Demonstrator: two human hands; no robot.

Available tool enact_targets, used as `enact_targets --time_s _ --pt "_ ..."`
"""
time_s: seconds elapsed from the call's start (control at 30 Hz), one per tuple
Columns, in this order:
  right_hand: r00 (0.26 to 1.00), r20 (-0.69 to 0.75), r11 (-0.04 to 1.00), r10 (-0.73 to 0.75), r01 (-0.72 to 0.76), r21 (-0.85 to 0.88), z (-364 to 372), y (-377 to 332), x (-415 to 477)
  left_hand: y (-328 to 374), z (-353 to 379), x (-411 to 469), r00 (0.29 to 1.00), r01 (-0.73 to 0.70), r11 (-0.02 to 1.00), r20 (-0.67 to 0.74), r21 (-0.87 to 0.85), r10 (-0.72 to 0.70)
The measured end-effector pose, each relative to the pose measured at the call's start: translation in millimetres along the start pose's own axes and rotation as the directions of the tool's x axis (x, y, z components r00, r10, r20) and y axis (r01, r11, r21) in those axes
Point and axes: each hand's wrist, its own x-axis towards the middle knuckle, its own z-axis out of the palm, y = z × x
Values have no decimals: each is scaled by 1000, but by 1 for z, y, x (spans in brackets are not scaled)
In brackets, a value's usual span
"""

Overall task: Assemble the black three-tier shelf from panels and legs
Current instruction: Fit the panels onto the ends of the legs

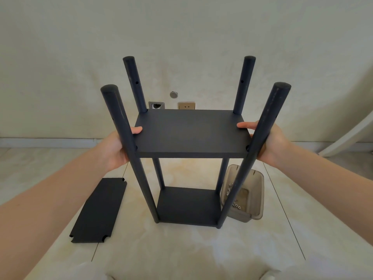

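A partly built black shelf stands on the floor with several round legs [260, 138] rising from a bottom panel [187, 207]. A second black panel [189, 134] sits level between the legs about halfway up. My left hand [119, 148] grips its left edge, thumb on top, behind the near left leg [123, 134]. On the other side my right hand [272, 142] grips the right edge the same way. A third black panel [99, 213] with notched corners lies flat on the floor to the left.
A translucent plastic box [256, 197] with small metal screws stands on the floor by the shelf's right side. A wall with a socket [186, 105] and baseboard is close behind. A white slanted board [347, 136] leans at the right.
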Motion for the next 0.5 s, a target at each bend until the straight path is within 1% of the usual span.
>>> enact_targets --time_s 0.5 --pt "997 -17 996 80 -79 36 -1 17 5 -12 -7 10 999 36 999 15 -13 -35"
